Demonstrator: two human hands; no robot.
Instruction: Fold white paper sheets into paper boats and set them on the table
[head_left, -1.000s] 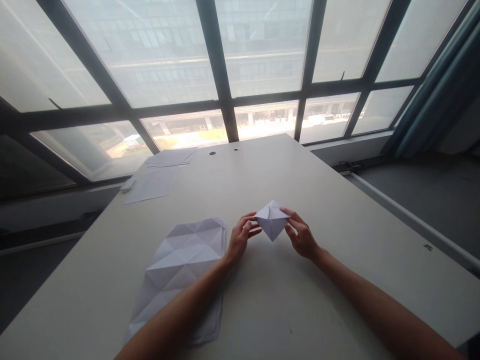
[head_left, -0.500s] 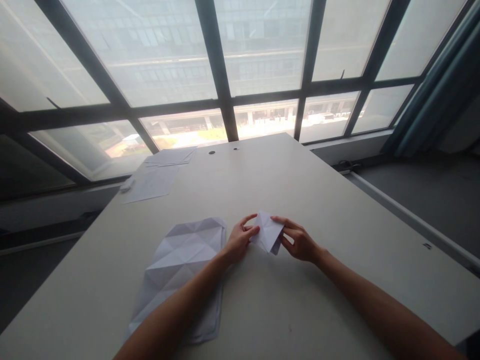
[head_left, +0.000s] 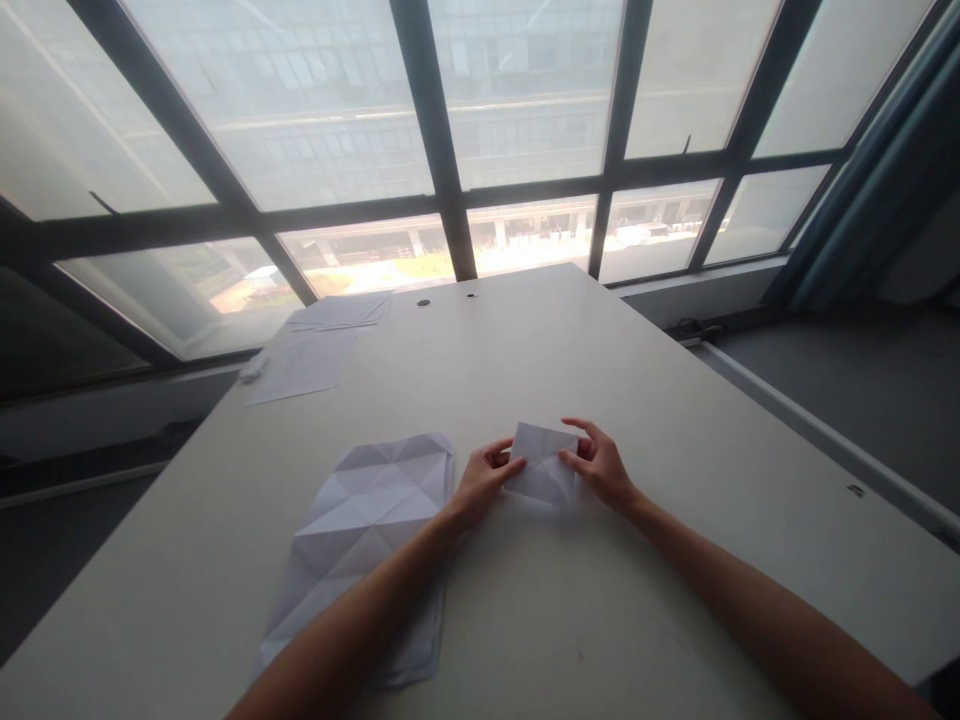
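Note:
Between my two hands is a small piece of folded white paper (head_left: pixel 541 468), roughly square, with crease lines across its face. My left hand (head_left: pixel 484 475) pinches its left edge, thumb in front and fingers behind. At the right edge my right hand (head_left: pixel 604 468) grips the paper between thumb and fingers, its index finger raised off the top corner. To the left, partly under my left forearm, lies a stack of creased white sheets (head_left: pixel 360 510) with a diamond-like fold pattern.
The white table (head_left: pixel 675 440) stretches forward to a wall of windows (head_left: pixel 525 90). Flat white sheets (head_left: pixel 300 365) lie at its far left, with a small white object (head_left: pixel 253 368) beside them. A cable hole (head_left: pixel 424 303) sits near the far edge. A blue curtain (head_left: pixel 847 200) hangs at right.
The folded paper has gone from a pointed, partly opened shape to a flatter square facing me. My right hand has shifted its grip, with its thumb now on the paper's front.

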